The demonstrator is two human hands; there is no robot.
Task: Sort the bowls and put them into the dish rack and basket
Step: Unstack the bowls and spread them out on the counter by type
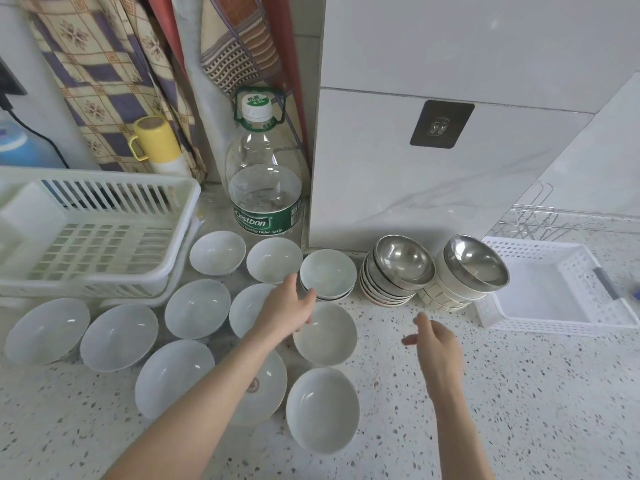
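Several white bowls lie spread over the speckled counter. My left hand hovers open above them, fingertips touching the rim of a small stack of white bowls, with another white bowl just below the hand. My right hand hangs open over bare counter, holding nothing. Two tilted stacks of bowls, each topped by a steel bowl, lean by the wall. A white plastic dish rack stands at the left, a flat white basket at the right.
A large water bottle stands behind the bowls against a white panel. A yellow-lidded flask and patterned curtains are behind the rack. A wire rack sits behind the basket. The counter's front right part is bare.
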